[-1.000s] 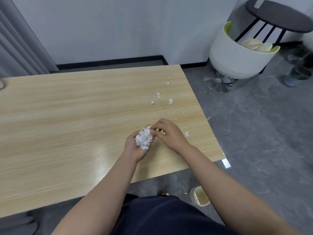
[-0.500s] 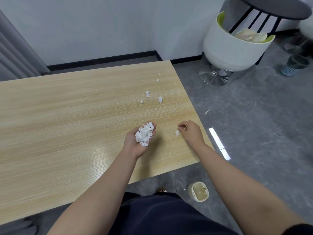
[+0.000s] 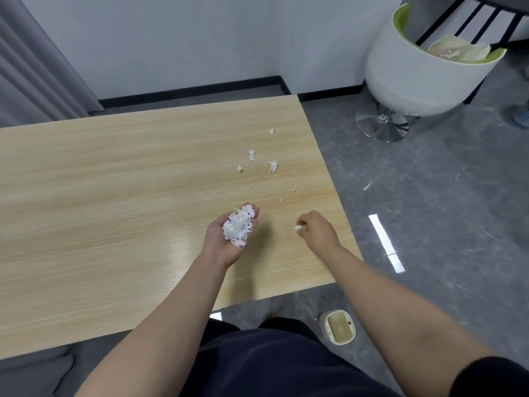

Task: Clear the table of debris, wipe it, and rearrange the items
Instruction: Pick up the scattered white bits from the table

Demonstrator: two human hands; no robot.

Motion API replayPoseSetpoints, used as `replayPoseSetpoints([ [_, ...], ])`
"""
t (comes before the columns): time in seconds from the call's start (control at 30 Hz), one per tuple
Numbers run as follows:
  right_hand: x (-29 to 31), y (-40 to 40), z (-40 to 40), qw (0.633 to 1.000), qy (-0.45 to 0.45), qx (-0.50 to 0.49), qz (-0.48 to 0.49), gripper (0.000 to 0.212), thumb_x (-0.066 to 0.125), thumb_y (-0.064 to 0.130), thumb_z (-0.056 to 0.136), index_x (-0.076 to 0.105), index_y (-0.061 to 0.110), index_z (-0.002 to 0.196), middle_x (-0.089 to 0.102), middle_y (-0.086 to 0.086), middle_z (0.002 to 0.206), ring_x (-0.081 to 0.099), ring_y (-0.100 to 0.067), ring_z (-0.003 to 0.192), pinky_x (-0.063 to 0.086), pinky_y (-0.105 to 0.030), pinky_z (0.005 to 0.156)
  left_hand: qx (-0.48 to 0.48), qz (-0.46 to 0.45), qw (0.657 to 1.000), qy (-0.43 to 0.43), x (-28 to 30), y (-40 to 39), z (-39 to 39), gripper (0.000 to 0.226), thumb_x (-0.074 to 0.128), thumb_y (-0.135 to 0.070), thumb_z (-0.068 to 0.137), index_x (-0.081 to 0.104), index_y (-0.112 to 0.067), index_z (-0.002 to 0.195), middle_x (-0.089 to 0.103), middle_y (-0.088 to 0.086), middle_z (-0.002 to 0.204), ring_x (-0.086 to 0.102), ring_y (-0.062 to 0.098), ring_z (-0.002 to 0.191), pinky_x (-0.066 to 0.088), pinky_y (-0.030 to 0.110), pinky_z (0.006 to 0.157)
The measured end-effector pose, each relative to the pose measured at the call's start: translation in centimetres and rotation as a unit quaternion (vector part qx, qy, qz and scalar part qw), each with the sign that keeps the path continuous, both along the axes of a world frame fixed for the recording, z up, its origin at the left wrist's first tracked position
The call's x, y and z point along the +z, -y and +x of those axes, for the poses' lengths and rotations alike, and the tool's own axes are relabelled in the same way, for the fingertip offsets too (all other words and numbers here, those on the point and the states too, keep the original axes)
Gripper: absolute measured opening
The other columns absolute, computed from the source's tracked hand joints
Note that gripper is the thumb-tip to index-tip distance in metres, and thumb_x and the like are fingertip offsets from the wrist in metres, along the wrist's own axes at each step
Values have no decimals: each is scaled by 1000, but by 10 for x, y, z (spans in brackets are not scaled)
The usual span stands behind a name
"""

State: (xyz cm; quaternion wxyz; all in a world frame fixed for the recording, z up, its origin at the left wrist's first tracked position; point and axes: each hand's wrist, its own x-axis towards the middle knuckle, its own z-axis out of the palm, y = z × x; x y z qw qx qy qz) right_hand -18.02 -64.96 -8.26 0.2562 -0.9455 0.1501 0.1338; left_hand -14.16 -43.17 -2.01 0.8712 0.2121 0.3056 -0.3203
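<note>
My left hand (image 3: 226,242) lies palm up over the wooden table (image 3: 114,196), cupping a heap of white paper scraps (image 3: 239,226). To its right, near the table's right edge, my right hand (image 3: 317,233) pinches one small white scrap (image 3: 298,227) between its fingertips. Several loose white scraps (image 3: 273,166) lie scattered on the table beyond both hands, towards the far right corner.
A small cream waste bin (image 3: 339,328) stands on the grey floor below the table's near right corner. A white and green tub chair (image 3: 415,78) on a chrome base sits at the back right. Grey curtains (image 3: 34,67) hang at the far left.
My right hand left the pile in my left palm, moved right to the table edge and picked up a single scrap. My left hand stayed put with the heap.
</note>
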Motion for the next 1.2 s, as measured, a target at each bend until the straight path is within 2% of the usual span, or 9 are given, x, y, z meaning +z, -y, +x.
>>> replayPoseSetpoints([
  [0.13,3,3,1,1000,7,23,-9,13,57,23,92,65,14,97,56,-1,99,57,-22,88,50,-37,78,9,1,1000,-12,-1,7,-3,31,50,-1,73,67,13,95,67,22,106,68,36,89,51,46,84],
  [0.3,37,-8,13,990,116,18,72,15,59,22,91,68,13,98,59,1,93,53,-11,82,40,-23,73,21,-5,1000,-17,4,19,-6,32,50,0,72,64,13,98,66,22,106,68,36,90,51,46,83],
  [0.53,94,-37,23,963,194,64,177,8,64,20,87,67,15,93,65,4,87,56,-9,80,45,-24,76,43,-46,997,-33,11,36,-11,33,41,-4,83,60,13,103,65,27,105,68,35,87,50,38,92],
  [0.6,100,-43,25,960,194,107,169,6,64,21,86,67,16,90,64,6,87,55,-9,82,46,-27,77,42,-83,995,-32,15,39,-10,30,41,-2,84,63,17,91,66,27,96,69,34,79,56,37,79],
  [0.67,100,-47,27,960,192,145,141,8,63,20,86,68,16,91,64,4,90,53,-11,89,43,-28,80,38,-90,995,-33,19,40,-8,19,51,5,72,64,15,82,67,22,82,68,29,68,58,33,65],
  [0.8,95,-54,34,961,187,178,103,13,63,19,87,72,14,95,61,1,96,47,-14,99,36,-24,81,41,-98,993,-50,17,37,2,14,53,1,71,56,0,84,60,13,69,62,22,57,55,25,59],
  [0.9,94,-58,40,963,181,182,85,14,63,20,87,74,14,93,59,1,100,46,-16,102,39,-27,83,22,-100,994,-41,16,33,13,16,49,-2,75,58,3,88,61,13,71,62,22,56,53,23,55],
  [1.0,97,-62,49,966,165,188,67,17,61,21,89,74,14,97,57,1,104,45,-15,104,38,-26,83,6,-104,994,-25,17,30,25,22,59,4,63,62,7,85,63,14,73,64,22,58,54,23,58],
  [1.2,108,-68,69,968,175,148,102,19,59,19,90,71,12,104,57,-1,105,47,-13,105,38,-26,88,-2,-107,994,-30,22,21,54,24,41,-9,87,59,5,94,65,17,78,66,26,62,57,30,57],
])
